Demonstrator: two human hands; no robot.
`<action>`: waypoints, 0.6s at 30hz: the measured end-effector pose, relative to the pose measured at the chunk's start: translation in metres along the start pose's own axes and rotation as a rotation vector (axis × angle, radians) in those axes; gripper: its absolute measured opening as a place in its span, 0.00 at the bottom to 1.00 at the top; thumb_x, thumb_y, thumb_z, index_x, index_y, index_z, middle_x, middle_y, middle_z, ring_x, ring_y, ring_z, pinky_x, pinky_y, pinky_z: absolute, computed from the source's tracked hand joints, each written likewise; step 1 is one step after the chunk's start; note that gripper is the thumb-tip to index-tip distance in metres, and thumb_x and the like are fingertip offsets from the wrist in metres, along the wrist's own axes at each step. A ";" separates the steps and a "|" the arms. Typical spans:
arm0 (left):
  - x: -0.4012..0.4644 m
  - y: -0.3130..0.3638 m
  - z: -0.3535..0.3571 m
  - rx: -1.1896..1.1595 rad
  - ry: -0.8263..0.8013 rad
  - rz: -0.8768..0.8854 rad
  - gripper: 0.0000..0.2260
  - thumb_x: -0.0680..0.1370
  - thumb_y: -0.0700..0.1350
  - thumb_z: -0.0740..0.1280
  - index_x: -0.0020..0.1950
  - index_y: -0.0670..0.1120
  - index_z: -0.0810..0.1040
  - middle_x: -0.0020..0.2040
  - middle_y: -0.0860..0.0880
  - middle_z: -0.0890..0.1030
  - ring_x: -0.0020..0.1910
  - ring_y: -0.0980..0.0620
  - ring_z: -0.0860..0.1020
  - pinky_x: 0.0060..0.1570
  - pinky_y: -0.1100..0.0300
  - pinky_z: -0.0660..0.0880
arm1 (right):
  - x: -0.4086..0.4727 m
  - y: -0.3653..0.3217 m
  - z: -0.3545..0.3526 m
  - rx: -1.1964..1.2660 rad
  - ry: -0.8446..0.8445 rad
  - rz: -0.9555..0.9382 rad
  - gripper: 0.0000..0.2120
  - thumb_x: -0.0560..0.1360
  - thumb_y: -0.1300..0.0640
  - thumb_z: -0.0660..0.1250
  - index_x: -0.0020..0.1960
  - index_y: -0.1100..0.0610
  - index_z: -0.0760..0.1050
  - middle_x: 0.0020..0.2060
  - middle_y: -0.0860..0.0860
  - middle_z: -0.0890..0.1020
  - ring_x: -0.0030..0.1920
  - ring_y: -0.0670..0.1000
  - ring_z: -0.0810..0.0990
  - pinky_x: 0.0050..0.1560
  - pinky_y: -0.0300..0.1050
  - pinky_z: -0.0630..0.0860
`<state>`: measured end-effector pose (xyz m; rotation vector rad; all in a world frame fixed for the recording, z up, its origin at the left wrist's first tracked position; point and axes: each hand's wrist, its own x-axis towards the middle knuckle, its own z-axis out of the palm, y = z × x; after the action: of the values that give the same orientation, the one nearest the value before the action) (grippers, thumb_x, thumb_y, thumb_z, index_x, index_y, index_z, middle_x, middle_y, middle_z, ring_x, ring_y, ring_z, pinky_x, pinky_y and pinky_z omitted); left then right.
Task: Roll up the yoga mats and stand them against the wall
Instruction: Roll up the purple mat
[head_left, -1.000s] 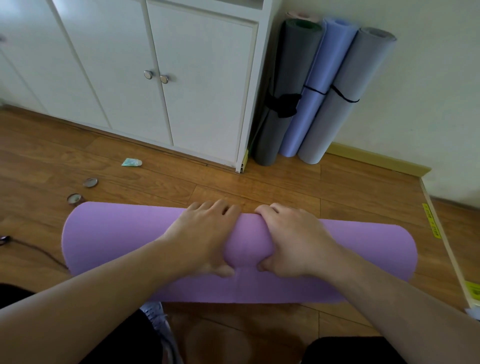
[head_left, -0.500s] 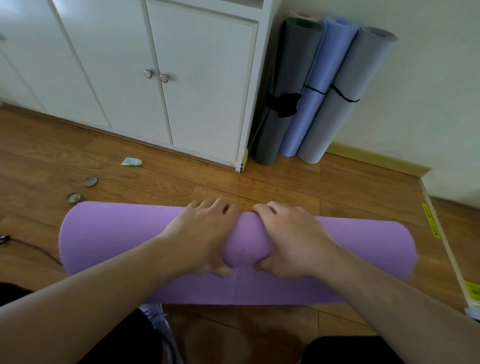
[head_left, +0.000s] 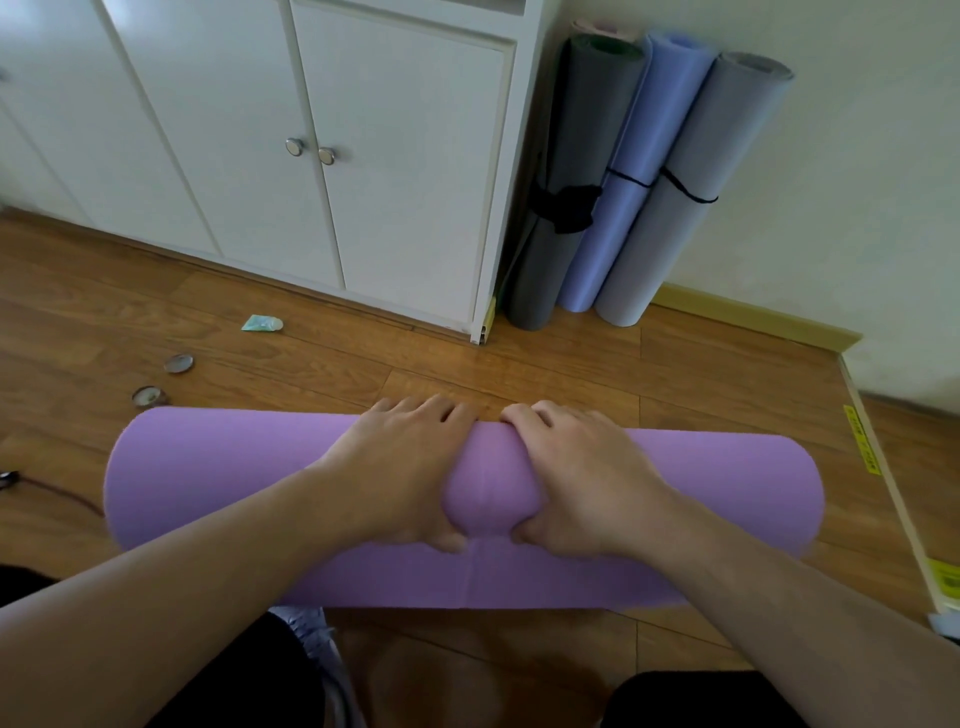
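Fingers (head_left: 441, 410) of left hand (head_left: 400, 467) are lying close together, curling over the far top of the purple mat roll (head_left: 208, 483); thumb is pressing into the near side. Right hand (head_left: 587, 478) is doing the same w/ fingers (head_left: 540, 415) wrapped over the top, thumb tucked low. Both hands are gripping the roll mid-length, just apart, squeezing a bulge between them.

Roll is lying crosswise on the wood floor (head_left: 545, 364), nearly fully rolled; a short flat flap is still sticking out toward the person on the near side. L end is sitting near two small round lids (head_left: 179, 362) and a cable (head_left: 62, 493); R end is stopping just short of a wooden strip w/ yellow tape (head_left: 865, 447).

Bare floor is lying between the roll and the white cabinet (head_left: 405, 171), w/ only a small teal scrap (head_left: 262, 323) on it. Right of the cabinet's edge, three rolled mats are leaning against the wall (head_left: 857, 182): dark grey mat (head_left: 566, 130), blue mat (head_left: 623, 171), light grey mat (head_left: 691, 171), each tied w/ a black band, touching side by side. Wall right of them is showing a yellow-green skirting (head_left: 753, 322).

Mat surface is looking smooth, matte lilac, w/ a faint crease running through the middle.
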<state>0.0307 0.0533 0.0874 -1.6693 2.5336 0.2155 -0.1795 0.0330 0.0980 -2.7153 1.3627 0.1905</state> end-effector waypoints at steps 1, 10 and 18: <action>0.000 0.001 0.001 0.049 -0.001 -0.005 0.49 0.58 0.73 0.77 0.70 0.51 0.65 0.65 0.52 0.73 0.64 0.48 0.74 0.65 0.51 0.73 | 0.000 0.000 -0.001 0.021 -0.002 0.013 0.47 0.63 0.32 0.80 0.73 0.47 0.62 0.66 0.47 0.75 0.65 0.53 0.75 0.66 0.53 0.73; 0.003 -0.001 -0.006 -0.076 0.042 -0.063 0.38 0.58 0.70 0.75 0.62 0.54 0.69 0.57 0.56 0.78 0.56 0.52 0.77 0.50 0.57 0.69 | -0.004 -0.005 0.002 -0.094 0.006 -0.008 0.58 0.63 0.32 0.80 0.80 0.50 0.53 0.71 0.51 0.68 0.70 0.55 0.70 0.72 0.53 0.69; 0.000 0.008 0.005 0.077 0.016 0.021 0.49 0.59 0.72 0.78 0.71 0.51 0.62 0.67 0.52 0.71 0.67 0.48 0.73 0.68 0.50 0.70 | 0.001 -0.001 -0.002 0.025 -0.003 0.020 0.47 0.62 0.31 0.78 0.73 0.46 0.64 0.64 0.45 0.76 0.65 0.52 0.76 0.64 0.51 0.74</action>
<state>0.0234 0.0570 0.0834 -1.6232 2.5379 0.1048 -0.1784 0.0324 0.1003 -2.6806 1.3828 0.1777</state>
